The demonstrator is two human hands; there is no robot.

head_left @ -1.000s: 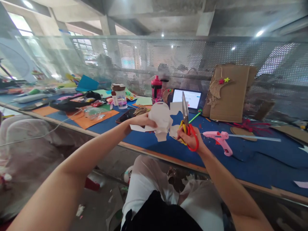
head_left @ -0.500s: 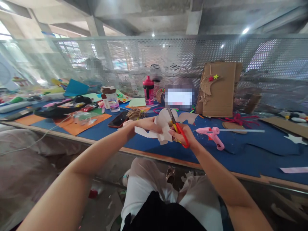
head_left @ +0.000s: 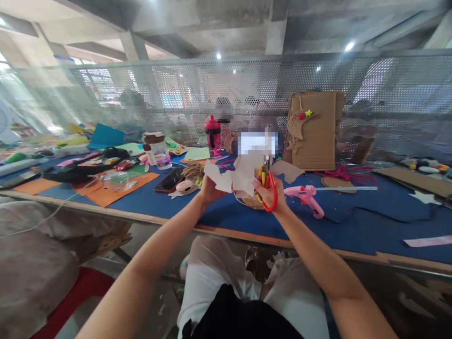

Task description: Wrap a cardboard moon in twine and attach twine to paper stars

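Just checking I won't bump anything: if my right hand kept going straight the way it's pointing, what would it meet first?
Probably the white paper piece held in your left hand. It lies just ahead of your right hand, which grips the red-handled scissors, though depth is hard to judge and they may already touch.

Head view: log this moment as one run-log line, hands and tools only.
left hand: holds white paper cutout | right hand: grips red-handled scissors, blades up | nearby: pink hot glue gun
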